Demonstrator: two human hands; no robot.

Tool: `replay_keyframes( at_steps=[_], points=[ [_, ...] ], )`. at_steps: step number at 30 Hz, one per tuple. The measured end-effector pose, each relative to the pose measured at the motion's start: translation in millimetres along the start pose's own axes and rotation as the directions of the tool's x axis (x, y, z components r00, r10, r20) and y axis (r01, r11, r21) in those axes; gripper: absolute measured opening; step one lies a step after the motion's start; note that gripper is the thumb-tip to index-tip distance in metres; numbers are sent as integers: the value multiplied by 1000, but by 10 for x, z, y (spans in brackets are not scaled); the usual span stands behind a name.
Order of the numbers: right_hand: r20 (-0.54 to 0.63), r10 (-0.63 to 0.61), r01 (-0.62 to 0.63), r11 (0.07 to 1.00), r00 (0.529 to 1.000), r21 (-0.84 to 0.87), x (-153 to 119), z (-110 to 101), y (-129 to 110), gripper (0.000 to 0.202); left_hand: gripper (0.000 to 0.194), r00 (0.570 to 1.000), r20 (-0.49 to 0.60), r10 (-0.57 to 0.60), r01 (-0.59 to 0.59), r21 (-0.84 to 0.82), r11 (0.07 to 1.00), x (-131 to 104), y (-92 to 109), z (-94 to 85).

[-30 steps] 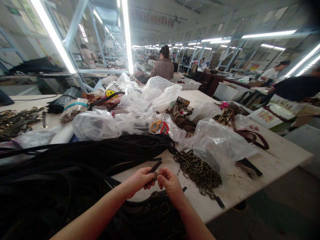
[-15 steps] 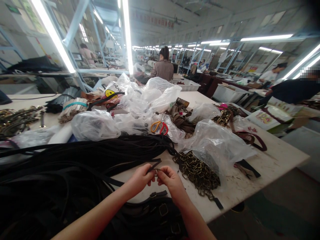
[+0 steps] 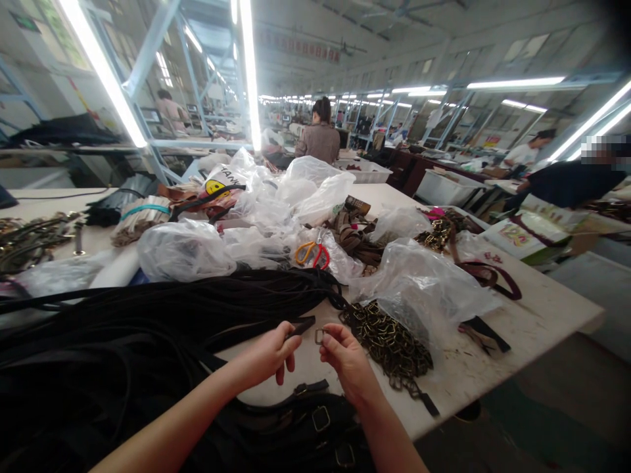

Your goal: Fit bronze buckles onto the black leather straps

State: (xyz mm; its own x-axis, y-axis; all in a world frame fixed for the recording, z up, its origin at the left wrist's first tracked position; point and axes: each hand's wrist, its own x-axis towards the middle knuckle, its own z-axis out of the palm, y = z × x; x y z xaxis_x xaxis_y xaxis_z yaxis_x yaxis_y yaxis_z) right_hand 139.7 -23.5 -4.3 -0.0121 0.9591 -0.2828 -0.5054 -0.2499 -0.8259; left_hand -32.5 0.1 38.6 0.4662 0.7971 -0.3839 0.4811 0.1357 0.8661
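Note:
My left hand (image 3: 276,351) pinches a black strap (image 3: 302,324) near its end, which sticks out past the fingertips. A small brass-coloured buckle (image 3: 319,336) is held between thumb and fingers of my right hand (image 3: 344,355). A narrow gap separates the strap end from the buckle. Just right of my right hand lies a heap of similar metal buckles (image 3: 394,348). Below the hands, several black straps with buckles (image 3: 321,418) fitted on them lie at the table's near edge. A long bundle of black straps (image 3: 236,292) stretches across to the left.
Red and yellow handled scissors (image 3: 312,255) lie among clear plastic bags (image 3: 424,282) behind the straps. More bags and bundled strips (image 3: 142,220) cover the back of the white table (image 3: 547,305). Beyond it, other people work in a large hall; one person (image 3: 574,180) is at the right.
My hands have drawn apart. Half a second ago the buckle and strap end were together between them; now the buckle stands clear in my right hand and the strap in my left.

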Motion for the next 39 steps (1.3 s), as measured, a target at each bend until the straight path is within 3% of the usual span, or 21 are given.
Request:
replay_keyframes(
  at_steps=[3, 7, 11, 14, 16, 18, 20, 22, 27, 29, 32, 36, 39],
  points=[
    [50, 44, -48, 996, 998, 75, -18, 15, -52, 31, 32, 988, 156, 14, 0, -87, 996, -3, 13, -55],
    [97, 54, -64, 993, 994, 101, -23, 53, -93, 29, 38, 938, 346, 32, 33, -179, 983, -10, -16, -147],
    [196, 150, -177, 977, 969, 122, -34, 68, -73, 27, 41, 902, 432, 14, 72, -181, 981, -36, -58, -196],
    [287, 289, -325, 942, 913, 86, -59, 89, 0, 25, 40, 870, 492, 24, 69, -170, 983, -30, -67, -199],
    [313, 325, -360, 931, 893, 60, -66, 103, 54, 26, 37, 855, 515, 52, 35, -157, 987, -19, -54, -200],
    [275, 293, -323, 944, 915, 69, -56, 104, 85, 28, 32, 899, 429, 88, -58, -82, 995, -16, -35, -207],
    [189, 244, -264, 961, 951, 87, -32, 90, 87, 29, 27, 967, 211, 139, -161, 89, 983, -29, -22, -218],
    [122, 216, -228, 969, 969, 94, -7, 76, 76, 31, 21, 981, 39, 191, -195, 240, 951, -54, -19, -221],
    [128, 243, -252, 966, 962, 61, 6, 118, 90, 35, 35, 981, 15, 192, -190, 236, 953, -102, -26, -153],
    [147, 247, -255, 966, 958, 37, -2, 149, 121, 32, 39, 969, -5, 249, -239, 256, 937, -89, -21, -110],
    [163, 226, -223, 974, 960, -35, 1, 164, 181, 30, 33, 924, -8, 382, -357, 337, 871, -49, -11, -51],
    [143, 203, -192, 978, 969, -82, 26, 154, 232, 29, 21, 866, -97, 491, -410, 425, 807, -36, 5, -1],
    [127, 216, -208, 975, 968, -73, 36, 185, 234, 27, 21, 878, -155, 453, -389, 321, 864, -68, 0, 4]
  ],
)
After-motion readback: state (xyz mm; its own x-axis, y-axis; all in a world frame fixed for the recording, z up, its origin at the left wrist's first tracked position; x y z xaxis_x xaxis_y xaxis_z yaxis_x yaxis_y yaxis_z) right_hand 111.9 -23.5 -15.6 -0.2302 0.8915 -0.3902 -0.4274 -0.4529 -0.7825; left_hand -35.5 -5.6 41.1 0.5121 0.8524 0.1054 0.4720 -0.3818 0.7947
